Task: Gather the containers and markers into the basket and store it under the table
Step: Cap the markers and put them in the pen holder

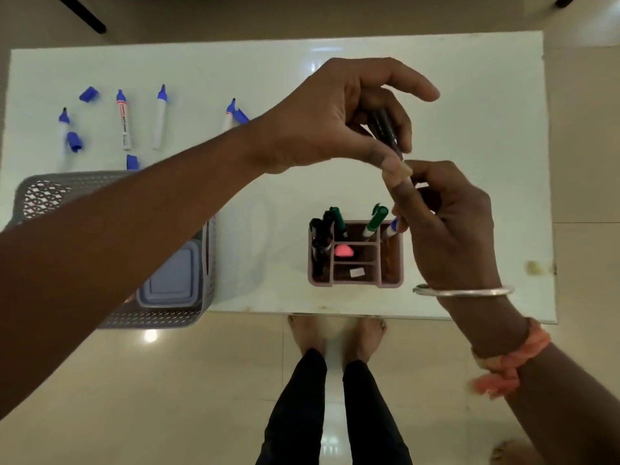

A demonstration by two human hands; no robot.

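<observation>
Above the organizer point(355, 280) holding green markers point(376, 221), both hands' fingers point(392, 166) pinch a black marker point(387, 129).

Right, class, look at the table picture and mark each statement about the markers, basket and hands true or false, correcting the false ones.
1. Both hands hold one dark marker between them. True: the left hand and right hand grip the dark marker.
2. The grey basket is under the table. False: it sits on the white table, at its near left edge.
3. Loose blue caps lie near the uncapped blue markers. True.
4. The pink organiser is empty. False: it holds green markers and black ones.
5. A lidded container lies inside the basket. True.
</observation>
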